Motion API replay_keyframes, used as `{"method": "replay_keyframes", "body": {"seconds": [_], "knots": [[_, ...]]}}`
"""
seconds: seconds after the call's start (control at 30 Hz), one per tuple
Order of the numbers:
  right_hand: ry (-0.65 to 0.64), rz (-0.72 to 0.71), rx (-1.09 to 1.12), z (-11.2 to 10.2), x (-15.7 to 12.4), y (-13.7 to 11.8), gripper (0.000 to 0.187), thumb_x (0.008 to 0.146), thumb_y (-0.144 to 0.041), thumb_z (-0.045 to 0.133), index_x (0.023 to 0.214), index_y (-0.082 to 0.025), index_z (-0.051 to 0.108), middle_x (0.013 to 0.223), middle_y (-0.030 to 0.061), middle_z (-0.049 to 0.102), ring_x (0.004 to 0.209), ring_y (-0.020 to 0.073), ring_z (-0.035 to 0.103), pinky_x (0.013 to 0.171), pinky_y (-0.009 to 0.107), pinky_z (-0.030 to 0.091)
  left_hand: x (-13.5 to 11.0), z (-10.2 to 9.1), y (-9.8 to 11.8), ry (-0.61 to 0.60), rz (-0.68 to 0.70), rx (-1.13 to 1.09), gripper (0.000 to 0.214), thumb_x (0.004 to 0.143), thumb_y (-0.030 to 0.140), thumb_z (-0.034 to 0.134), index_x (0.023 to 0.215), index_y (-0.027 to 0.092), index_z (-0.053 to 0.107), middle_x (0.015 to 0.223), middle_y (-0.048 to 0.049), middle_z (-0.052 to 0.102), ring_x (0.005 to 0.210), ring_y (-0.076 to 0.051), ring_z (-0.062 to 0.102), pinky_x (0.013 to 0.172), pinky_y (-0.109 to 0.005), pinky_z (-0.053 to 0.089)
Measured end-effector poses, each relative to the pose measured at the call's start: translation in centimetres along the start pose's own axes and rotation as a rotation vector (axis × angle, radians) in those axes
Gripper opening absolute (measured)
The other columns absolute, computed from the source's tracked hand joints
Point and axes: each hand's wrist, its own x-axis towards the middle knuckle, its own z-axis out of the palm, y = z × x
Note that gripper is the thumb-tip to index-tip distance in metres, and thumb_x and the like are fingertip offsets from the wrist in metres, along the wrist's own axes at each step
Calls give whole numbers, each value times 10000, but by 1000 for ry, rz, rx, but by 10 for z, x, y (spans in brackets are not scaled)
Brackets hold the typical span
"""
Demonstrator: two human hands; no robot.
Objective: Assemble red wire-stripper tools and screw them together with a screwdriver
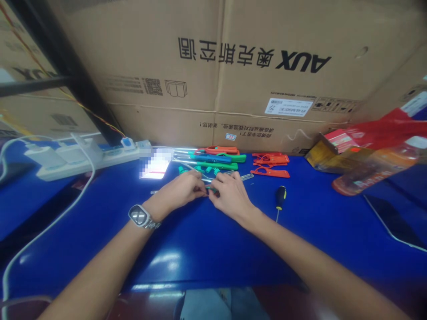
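My left hand (182, 189), with a metal wristwatch (140, 216) on its wrist, and my right hand (230, 193) meet over the blue table (200, 240). Both are closed in a pinch on a small green piece (210, 190) held between the fingertips. What exactly the piece is stays hidden by the fingers. Just beyond the hands lie green, blue and orange plastic tool parts (216, 160) and clear thin rods (245, 177).
Orange flat plastic pieces (271, 164) lie at the back right. A black and yellow screwdriver (280, 200) rests right of my right hand. A white power strip (83, 155) with cables sits at left, a lit phone (155, 165) nearby, plastic packaging (370, 166) at right, and a large cardboard box (233, 66) stands behind.
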Motion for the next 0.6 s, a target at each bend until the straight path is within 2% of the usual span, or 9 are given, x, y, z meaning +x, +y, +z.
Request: {"method": "replay_keyframes", "body": {"seconds": [0.37, 0.6], "knots": [[-109, 63, 5, -7, 4, -5, 189, 935, -200, 547, 839, -157, 704, 899, 57, 697, 843, 199, 629, 748, 360, 254, 0, 1, -1, 9, 14, -50, 105, 868, 165, 667, 791, 166, 739, 814, -52, 671, 780, -179, 607, 715, -278, 448], [-135, 46, 14, -8, 6, -5, 183, 938, -180, 526, 888, -139, 697, 917, 77, 697, 827, 207, 633, 803, 361, 310, 1, 2, -3, 5, 11, -61, 95, 858, 172, 675, 798, 180, 749, 789, -39, 683, 770, -173, 594, 710, -282, 436]]}}
